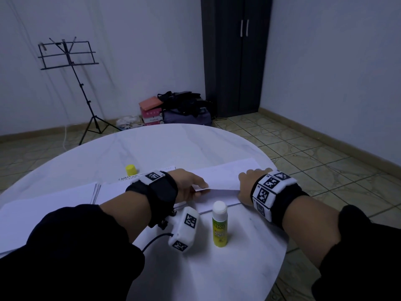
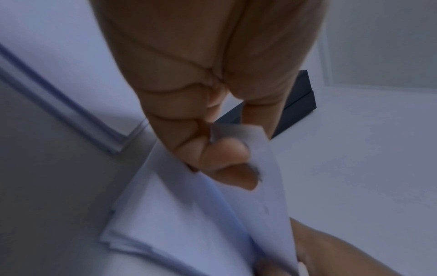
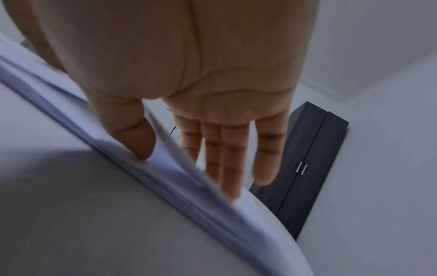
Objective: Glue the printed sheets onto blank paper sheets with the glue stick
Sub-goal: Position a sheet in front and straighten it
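A thin white sheet [image 1: 219, 181] is being lifted off a stack [image 1: 165, 193] of paper that lies flat on the round table [image 1: 173, 144], just behind the glue stick [image 1: 219, 224]. The sheet's near left corner is pinched between thumb and fingertips of the left hand [image 1: 187, 184], as is seen closely in the left wrist view, where the corner [image 2: 238, 134] is bent up around the fingers [image 2: 224, 155]. The right hand [image 1: 249, 183] is held with its fingers nearly straight; the thumb [image 3: 132, 136] is pressed on the sheet's right edge, and the long fingers are spread above the paper.

The sheet is judged to be very light, limp and easily creased; it is best taken at two corners or opposite edges, so that it is not folded under its own weight. Whether it is printed or blank cannot be told from this side. A printed sheet [image 1: 147, 175] is partly seen behind the left wrist, beyond the stack.

The glue stick is an upright plastic cylinder, yellow-green, with a rounded white top that seems to be the bare glue; it stands alone just in front of the stack. A small yellow cap [image 1: 131, 169] stands well behind it, at the far left. The table top is smooth, pale and faintly veined like marble, so paper is expected to slide readily on it.
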`<control>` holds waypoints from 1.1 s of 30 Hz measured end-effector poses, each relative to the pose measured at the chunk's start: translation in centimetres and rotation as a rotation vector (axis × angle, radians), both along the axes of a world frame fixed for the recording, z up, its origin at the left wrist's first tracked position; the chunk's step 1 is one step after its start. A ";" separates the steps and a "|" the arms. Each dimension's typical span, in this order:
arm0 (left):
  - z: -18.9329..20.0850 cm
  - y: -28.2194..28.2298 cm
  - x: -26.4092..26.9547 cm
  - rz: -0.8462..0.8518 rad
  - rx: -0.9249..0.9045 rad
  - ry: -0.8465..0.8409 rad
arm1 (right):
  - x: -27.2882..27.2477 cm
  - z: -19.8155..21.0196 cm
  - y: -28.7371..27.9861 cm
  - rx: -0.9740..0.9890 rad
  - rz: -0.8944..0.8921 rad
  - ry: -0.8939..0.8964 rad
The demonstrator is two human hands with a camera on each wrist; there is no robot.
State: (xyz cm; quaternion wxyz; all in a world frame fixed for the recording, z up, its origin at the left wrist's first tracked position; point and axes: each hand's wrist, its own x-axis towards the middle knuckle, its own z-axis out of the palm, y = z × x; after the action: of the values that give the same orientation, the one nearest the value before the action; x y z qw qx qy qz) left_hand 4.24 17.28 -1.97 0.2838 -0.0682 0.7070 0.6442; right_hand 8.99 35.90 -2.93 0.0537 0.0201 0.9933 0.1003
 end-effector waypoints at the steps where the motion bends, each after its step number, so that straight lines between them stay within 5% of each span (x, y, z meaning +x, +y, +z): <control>1: 0.2 -0.2 0.0 0.003 0.012 0.007 | -0.1 -0.4 0.2 0.031 -0.006 0.028; 9: 2.2 -5.6 1.6 0.070 -0.084 0.195 | 0.0 0.0 0.4 -0.046 -0.068 0.104; 13: 1.8 -9.5 3.5 0.120 -0.095 0.227 | 1.7 2.0 -0.1 -0.251 -0.193 -0.130; 17: 1.5 -13.5 6.2 0.144 -0.103 0.220 | 4.4 2.6 -0.9 -0.524 -0.124 -0.363; 22: 1.2 -17.2 9.6 0.137 -0.200 0.225 | 6.8 1.4 -2.3 -0.831 -0.108 -0.460; 27: -0.1 -19.3 12.1 0.019 -0.352 0.196 | 7.5 1.1 -3.1 -0.889 -0.157 -0.383; 33: 0.3 -20.3 14.3 -0.317 -0.820 0.276 | 8.2 1.3 -4.3 -0.898 -0.227 -0.336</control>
State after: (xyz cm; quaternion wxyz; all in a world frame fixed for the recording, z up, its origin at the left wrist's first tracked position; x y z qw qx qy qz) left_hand 18.56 -3.01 -1.63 0.2316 0.0206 0.9364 0.2630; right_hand 17.17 31.61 -1.59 0.2273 0.0869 0.9076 -0.3422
